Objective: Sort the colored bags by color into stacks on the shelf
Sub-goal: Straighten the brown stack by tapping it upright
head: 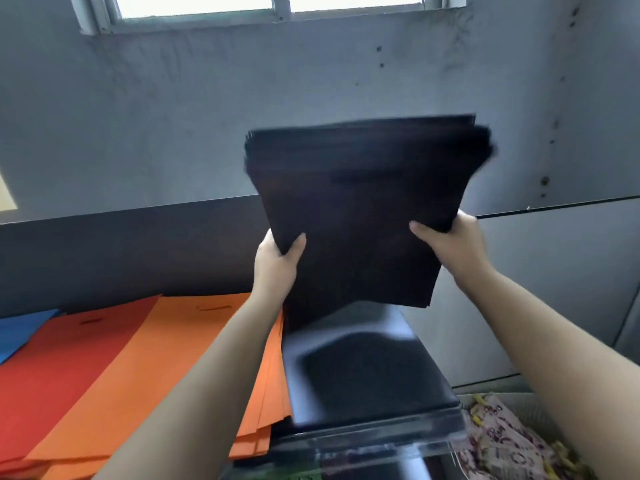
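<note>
Both hands hold up a thick sheaf of flat black bags (360, 209) at the centre of the view, tilted with its far edge raised toward 12 o'clock. The left hand (275, 261) grips the sheaf's lower left edge at about 8 o'clock, thumb on the near face. The right hand (453, 242) grips the lower right edge at about 4 o'clock, thumb over the front and fingers hidden behind. The far corners of the sheaf are blurred.

Directly below the lifted bags, toward 6 o'clock, lies a glossy black flat surface (360, 375); whether it is a stack of black bags or part of the shelf, I cannot tell. Touching its left side, at 7 o'clock, is a stack of flat orange bags (180, 358) with a slit handle near its far end. Next, at 8 o'clock, lies a stack of flat red bags (52, 368), and beyond it at 9 o'clock a corner of flat blue bags (20, 330).

At 5 o'clock an open cardboard box (491, 398) holds crumpled pale printed material (498, 441) with yellow bits. A grey wall (207, 116) rises behind, with a window frame (277, 12) at 12 o'clock.
</note>
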`<state>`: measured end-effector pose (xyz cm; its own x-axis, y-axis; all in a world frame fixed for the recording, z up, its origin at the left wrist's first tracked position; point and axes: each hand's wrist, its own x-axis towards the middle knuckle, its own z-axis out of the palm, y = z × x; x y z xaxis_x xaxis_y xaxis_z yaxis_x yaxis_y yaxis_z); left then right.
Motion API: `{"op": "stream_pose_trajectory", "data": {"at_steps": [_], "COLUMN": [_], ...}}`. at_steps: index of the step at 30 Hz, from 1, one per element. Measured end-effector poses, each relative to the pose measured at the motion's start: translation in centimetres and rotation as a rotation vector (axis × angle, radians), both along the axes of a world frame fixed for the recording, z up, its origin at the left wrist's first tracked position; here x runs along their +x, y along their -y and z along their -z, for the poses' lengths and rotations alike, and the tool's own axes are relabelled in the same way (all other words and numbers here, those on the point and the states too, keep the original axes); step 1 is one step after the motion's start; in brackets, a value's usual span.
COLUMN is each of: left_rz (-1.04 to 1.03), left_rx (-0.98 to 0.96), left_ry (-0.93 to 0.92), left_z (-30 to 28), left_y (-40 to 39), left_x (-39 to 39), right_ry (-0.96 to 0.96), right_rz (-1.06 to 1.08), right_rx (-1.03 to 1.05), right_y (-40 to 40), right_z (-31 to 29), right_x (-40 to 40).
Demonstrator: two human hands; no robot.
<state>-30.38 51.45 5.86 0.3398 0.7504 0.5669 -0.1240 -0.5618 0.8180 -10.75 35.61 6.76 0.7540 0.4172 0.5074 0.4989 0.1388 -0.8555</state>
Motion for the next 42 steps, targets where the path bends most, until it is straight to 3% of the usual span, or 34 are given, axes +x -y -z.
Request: {"op": "stream_pose_trajectory", "data": {"at_steps": [2, 6, 12, 15, 22, 26, 29, 38, 42], "left_rz": [-0.008, -0.025, 0.053, 0.155, 0.088, 0.134, 0.092, 0.098, 0.078], "left_rx": [0.019, -0.109, -0.213, -0.378, -0.211, -0.313, -0.31, -0.123, -0.178], "left_ry": [-0.059, -0.209, -0.016, 0.048, 0.107, 0.066, 0.082, 0.227, 0.217], "left_z": [0.2, 4.5, 2.7, 3.6, 2.0, 2.3, 2.9, -3.4, -3.0], "left_y": [-0.4, -0.2, -1.0, -0.8, -1.3, -1.6, -1.9, -1.7, -1.6], "left_x": [0.3, 0.3, 0.5, 0.0, 0.2, 0.2, -0.5, -0.3, -0.1], "right_ry": [-0.006, -0.08, -0.109, -0.235, -0.045, -0.177, -0.164, 0.058, 0.061], "right_rz": [-0.012, -0.009, -0.18, -0.272, -0.118, -0.249, -0.235, -0.093, -0.069], "right_rx": [0.015, -0.199, 0.038, -0.093, 0.034, 0.012, -0.019, 0.127, 0.127], "right_y": [-0.5, -1.1, -2.2, -2.3, -2.9, -2.6, -2.3, -2.9, -3.1], "right_z": [-0.1, 4.6, 2.6, 3.8, 4.4, 5.2, 6.0, -0.5, -1.7], "right_x": [0.2, -0.8, -0.6, -0.3, -0.5, 0.0, 0.1, 0.1, -0.2]}}
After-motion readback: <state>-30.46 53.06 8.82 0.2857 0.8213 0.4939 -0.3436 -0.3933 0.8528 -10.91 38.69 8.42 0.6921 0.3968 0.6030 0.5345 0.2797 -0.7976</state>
